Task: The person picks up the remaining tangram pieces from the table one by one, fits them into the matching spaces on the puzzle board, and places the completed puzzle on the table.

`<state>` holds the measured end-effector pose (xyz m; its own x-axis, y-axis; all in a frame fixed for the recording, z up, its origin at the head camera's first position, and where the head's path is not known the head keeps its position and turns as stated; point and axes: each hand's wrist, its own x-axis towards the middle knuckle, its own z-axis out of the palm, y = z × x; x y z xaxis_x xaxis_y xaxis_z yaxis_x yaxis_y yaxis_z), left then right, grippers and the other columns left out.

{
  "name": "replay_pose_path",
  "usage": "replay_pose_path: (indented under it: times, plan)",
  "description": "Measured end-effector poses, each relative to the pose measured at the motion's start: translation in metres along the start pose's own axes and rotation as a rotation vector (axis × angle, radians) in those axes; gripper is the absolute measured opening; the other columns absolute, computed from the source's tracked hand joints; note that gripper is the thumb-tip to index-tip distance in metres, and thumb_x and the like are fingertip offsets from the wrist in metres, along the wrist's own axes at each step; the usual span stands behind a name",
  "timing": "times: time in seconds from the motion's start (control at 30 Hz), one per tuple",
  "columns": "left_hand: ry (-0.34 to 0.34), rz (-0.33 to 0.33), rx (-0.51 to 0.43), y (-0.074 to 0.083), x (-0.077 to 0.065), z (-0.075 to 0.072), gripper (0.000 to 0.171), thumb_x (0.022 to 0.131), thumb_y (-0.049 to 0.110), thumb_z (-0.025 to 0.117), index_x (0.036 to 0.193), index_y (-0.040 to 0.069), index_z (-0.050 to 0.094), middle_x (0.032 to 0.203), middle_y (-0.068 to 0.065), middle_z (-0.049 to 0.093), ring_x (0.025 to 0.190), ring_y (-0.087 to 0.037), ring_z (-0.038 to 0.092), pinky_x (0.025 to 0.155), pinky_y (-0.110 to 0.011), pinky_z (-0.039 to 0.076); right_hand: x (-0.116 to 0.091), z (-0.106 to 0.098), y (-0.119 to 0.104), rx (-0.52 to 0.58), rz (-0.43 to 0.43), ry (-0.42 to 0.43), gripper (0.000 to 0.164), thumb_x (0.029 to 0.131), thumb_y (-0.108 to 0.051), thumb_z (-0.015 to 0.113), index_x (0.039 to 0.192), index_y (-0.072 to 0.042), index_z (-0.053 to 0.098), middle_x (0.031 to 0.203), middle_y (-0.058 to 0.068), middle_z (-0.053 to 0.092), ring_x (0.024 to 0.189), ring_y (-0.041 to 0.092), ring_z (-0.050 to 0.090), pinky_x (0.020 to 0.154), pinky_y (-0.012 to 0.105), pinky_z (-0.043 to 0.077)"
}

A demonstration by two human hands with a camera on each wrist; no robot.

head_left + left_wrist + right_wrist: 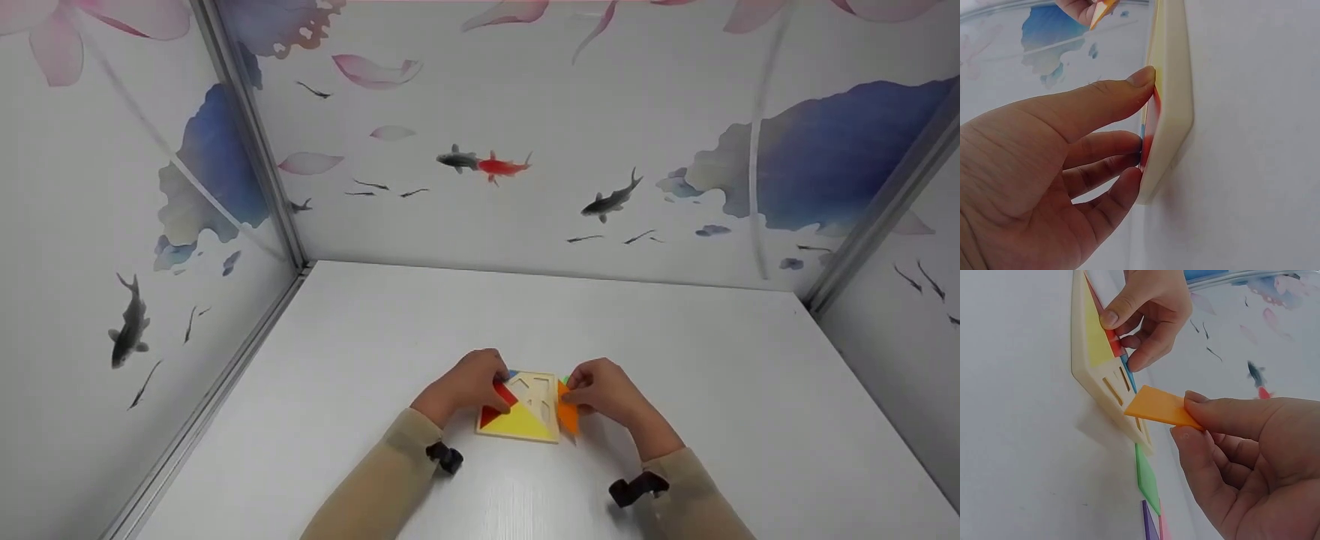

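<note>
My forearms angle inward from either side, and my left hand [466, 384] rests its thumb and fingertips on the red piece [490, 415] and beside it, fingers relaxed, gripping nothing. My right hand [611, 396] pinches the orange piece [568, 417] between thumb and forefinger, tilted. The piece hangs raised by the right edge of the puzzle board [517, 438], which lies between my hands, with the green piece [1147, 478] beyond.

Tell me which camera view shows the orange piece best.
The right wrist view: the orange piece looks largest there, its broad face and edge clear, pinched by the right hand. The head view shows it smaller, partly covered by that hand; the left wrist view catches only part, cut off at the top.
</note>
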<state>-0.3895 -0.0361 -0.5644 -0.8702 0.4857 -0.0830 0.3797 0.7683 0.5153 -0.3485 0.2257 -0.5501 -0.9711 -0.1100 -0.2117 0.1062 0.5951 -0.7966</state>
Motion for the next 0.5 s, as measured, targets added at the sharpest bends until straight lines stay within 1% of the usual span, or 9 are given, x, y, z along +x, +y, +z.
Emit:
replay_pose_path:
  times: [0.23,0.33,0.5]
  plan:
    - [-0.004,-0.020,-0.004,0.0010,0.0009,0.0000,0.050,0.080,0.032,0.095,0.122,0.011,0.077,0.114,0.001,0.064,0.104,-0.016,0.056,0.102,-0.033,0.055,0.0021,0.0019,0.0014,0.024,0.006,0.013,0.011,0.091,-0.008,0.083,0.096,-0.008,0.073,0.092,0.009,0.068,0.079,0.022,0.066,0.075,0.029,0.064]
    - [-0.004,-0.017,0.002,0.0010,0.0015,0.0002,0.051,0.080,0.033,0.094,0.123,0.011,0.077,0.115,0.001,0.065,0.105,-0.016,0.056,0.102,-0.033,0.055,0.0025,0.0029,0.0013,0.051,-0.002,0.025,0.012,0.091,-0.006,0.082,0.099,-0.007,0.073,0.093,0.010,0.068,0.080,0.022,0.066,0.076,0.029,0.064]
    - [-0.009,-0.031,-0.018,0.0024,0.0006,0.0004,0.051,0.079,0.032,0.095,0.122,0.010,0.077,0.115,0.001,0.065,0.105,-0.017,0.056,0.103,-0.034,0.055,0.0028,0.0057,0.0002,0.096,0.007,0.058,0.015,0.092,-0.003,0.080,0.104,-0.006,0.072,0.095,0.010,0.067,0.084,0.022,0.066,0.077,0.030,0.065]
